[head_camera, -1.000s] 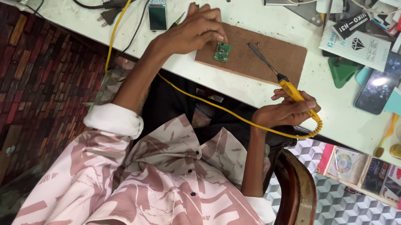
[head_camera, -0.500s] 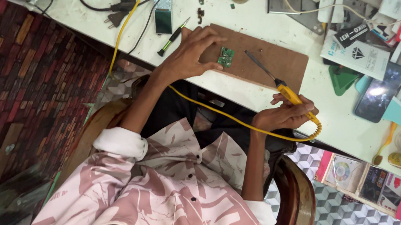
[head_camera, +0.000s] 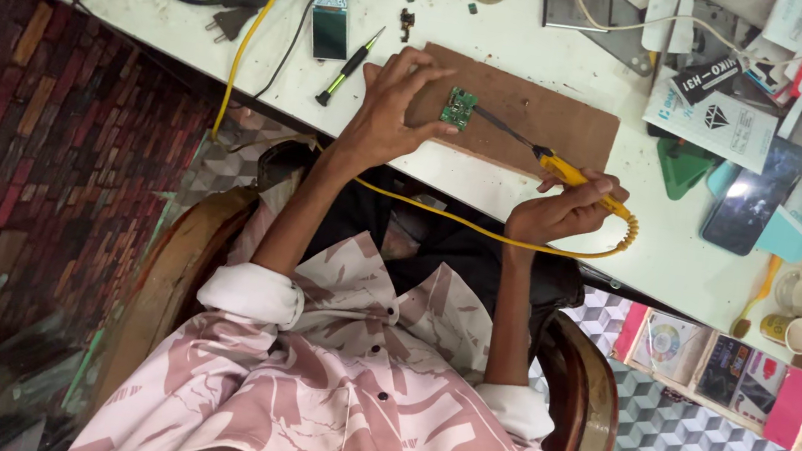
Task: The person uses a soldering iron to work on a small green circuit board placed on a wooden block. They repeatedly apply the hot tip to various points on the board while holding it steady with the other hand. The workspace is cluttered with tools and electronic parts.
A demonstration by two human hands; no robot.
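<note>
A small green circuit board [head_camera: 458, 107] lies on a brown wooden board [head_camera: 534, 115] on the white table [head_camera: 191, 40]. My left hand [head_camera: 389, 113] pins the circuit board with its fingertips. My right hand [head_camera: 564, 209] grips a yellow-handled soldering iron [head_camera: 568, 171]. The iron's dark tip reaches the circuit board's right edge. Its yellow cable [head_camera: 442, 215] loops under both forearms and runs up the table at the left.
A screwdriver with a green handle [head_camera: 349, 66] and a small phone part [head_camera: 328, 8] lie left of my left hand. A dark phone [head_camera: 751, 200], green picks, packets, small jars and black plugs crowd the table. Wooden chair arms flank me.
The view has shifted, so the table sits lower in the frame. My left hand has settled its fingertips on the circuit board; the iron's tip has moved left onto it.
</note>
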